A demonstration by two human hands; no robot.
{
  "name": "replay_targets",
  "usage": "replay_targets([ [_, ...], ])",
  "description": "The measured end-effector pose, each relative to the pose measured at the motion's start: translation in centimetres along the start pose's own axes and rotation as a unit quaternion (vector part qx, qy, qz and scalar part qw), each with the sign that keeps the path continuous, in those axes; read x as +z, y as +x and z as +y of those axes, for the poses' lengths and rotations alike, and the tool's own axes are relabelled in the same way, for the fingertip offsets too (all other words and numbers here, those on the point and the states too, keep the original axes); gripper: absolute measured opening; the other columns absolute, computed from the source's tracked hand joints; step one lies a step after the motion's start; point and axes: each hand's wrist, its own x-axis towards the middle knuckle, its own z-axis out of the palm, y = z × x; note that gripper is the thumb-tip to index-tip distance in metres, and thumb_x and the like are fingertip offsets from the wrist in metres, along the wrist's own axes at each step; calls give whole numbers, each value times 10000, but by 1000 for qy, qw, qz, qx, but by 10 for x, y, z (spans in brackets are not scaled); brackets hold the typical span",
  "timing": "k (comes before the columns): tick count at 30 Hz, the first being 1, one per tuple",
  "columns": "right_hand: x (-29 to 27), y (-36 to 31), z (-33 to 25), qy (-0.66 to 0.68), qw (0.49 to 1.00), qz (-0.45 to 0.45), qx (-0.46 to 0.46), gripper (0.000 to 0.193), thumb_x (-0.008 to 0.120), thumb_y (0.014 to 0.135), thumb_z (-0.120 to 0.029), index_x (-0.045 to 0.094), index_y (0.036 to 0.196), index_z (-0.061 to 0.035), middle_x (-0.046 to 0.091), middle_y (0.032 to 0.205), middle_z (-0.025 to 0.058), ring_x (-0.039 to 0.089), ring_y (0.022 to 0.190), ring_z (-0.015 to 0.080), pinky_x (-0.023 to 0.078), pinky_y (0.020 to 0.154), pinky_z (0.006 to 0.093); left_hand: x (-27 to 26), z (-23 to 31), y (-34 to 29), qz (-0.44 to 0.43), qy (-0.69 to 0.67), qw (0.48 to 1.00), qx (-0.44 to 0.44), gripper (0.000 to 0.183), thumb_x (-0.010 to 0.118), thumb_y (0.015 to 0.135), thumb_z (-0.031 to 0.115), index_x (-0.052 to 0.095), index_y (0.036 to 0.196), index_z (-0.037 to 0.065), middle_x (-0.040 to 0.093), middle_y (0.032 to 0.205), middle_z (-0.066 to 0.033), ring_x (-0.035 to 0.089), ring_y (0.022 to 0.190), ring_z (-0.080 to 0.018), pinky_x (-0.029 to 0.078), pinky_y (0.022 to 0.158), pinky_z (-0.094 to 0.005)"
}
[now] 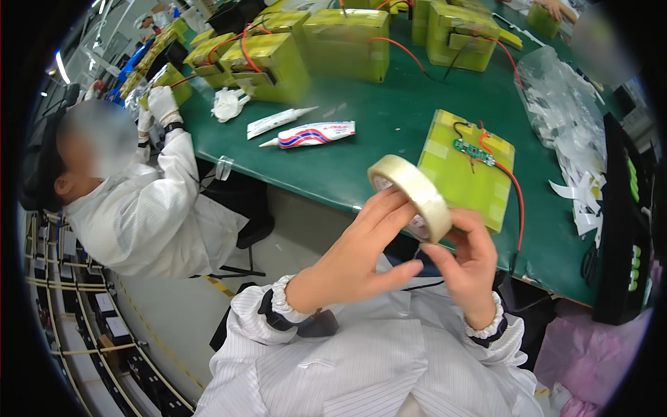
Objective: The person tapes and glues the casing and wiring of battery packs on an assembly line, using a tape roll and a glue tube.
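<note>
A roll of clear yellowish tape (432, 198) is held up in front of me, tilted, above the table's near edge. My left hand (361, 254) has its fingers in the roll's core, with the thumb stretched out below. At the roll's lower right side, my right hand (467, 260) has thumb and fingers bent in a pinch on its edge; whether a loose tape end is between them cannot be made out. Just beyond the roll lies a yellow-green wrapped battery pack (451, 170). On it sit a small green circuit board (474, 151) and red and black wires (517, 191).
Two white glue tubes (316, 134) lie on the green table (347, 170). Several wrapped packs (347, 45) stand along the back. Clear plastic scraps (566, 104) and a black bin (618, 229) are at right. A co-worker in white gloves (164, 104) sits at left.
</note>
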Motion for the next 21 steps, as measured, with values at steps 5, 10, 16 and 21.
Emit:
replay_targets([
  [5,-22,11,-15,-223,958,-114,-143,404,707,671,-165,562,1004,12,565,954,135,550,788,261,463,715,327,19,0,3,12,-87,995,-42,400,516,826,148,444,1165,-51,496,1175,-186,481,1096,-293,369,911,-364],
  [10,-28,25,-35,-231,930,-29,-286,429,610,694,-150,511,1063,45,523,999,154,514,877,289,442,751,355,19,4,-8,38,-129,985,-106,416,422,894,243,411,1150,-84,548,1030,-153,535,909,-175,420,774,-285],
  [16,-9,19,-11,-242,906,13,-346,354,550,673,-74,514,996,67,505,1000,153,496,872,274,444,728,330,21,0,-12,5,-67,995,-74,463,441,893,323,443,1135,-72,558,1000,-196,560,885,-258,433,755,-308],
  [21,-12,13,-15,-231,920,16,-317,249,559,642,-64,526,862,46,505,934,130,483,851,261,436,731,305,19,-2,-16,-20,-12,992,-121,519,431,887,377,440,1152,-70,583,953,-198,584,828,-281,448,717,-310],
])
